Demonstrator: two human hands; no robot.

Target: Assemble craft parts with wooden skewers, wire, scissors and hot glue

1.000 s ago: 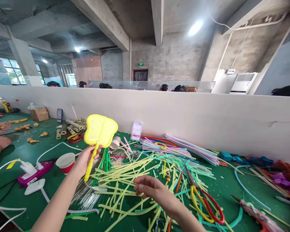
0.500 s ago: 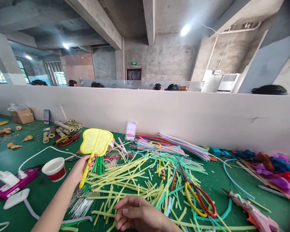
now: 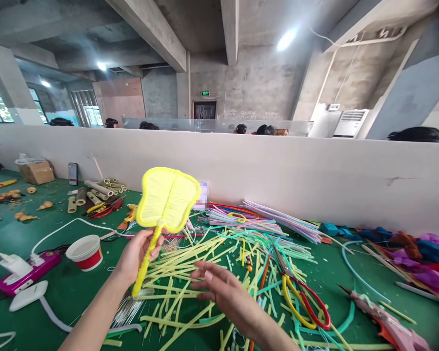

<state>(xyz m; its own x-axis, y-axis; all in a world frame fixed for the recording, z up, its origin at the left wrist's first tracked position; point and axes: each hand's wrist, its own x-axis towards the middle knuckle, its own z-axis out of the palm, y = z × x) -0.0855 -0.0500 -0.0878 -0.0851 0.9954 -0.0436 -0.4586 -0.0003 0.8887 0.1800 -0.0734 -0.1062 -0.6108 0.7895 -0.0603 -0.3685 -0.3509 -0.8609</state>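
Since half a second ago the yellow fan (image 3: 167,197) has risen from low over the table (image 3: 58,297) to an upright hold, and the right hand (image 3: 223,291) has come forward from the near edge.

The left hand (image 3: 139,253) is closed around the fan's fuzzy handle, with thumb and fingers wrapped about its upper part. The paddle stands above the fist and covers part of a blurred label at the foot of the partition wall (image 3: 278,170). The right hand is open and holds nothing, its fingers loosely spread and pointing left. It hangs over the pile of yellow strips (image 3: 185,261). From this angle it is hard to say whether the fingertips touch them.

The handle's lower end points at a bundle of thin wires (image 3: 126,307) on the green table. Scissors (image 3: 303,302) with red and yellow loops lie among the strips to the right of the right hand. A paper cup (image 3: 85,252) stands left of the left forearm, and a magenta power strip (image 3: 25,273) lies farther left. Pastel straws (image 3: 278,219) lie along the wall, and a pink glue gun (image 3: 388,324) rests at the near right.
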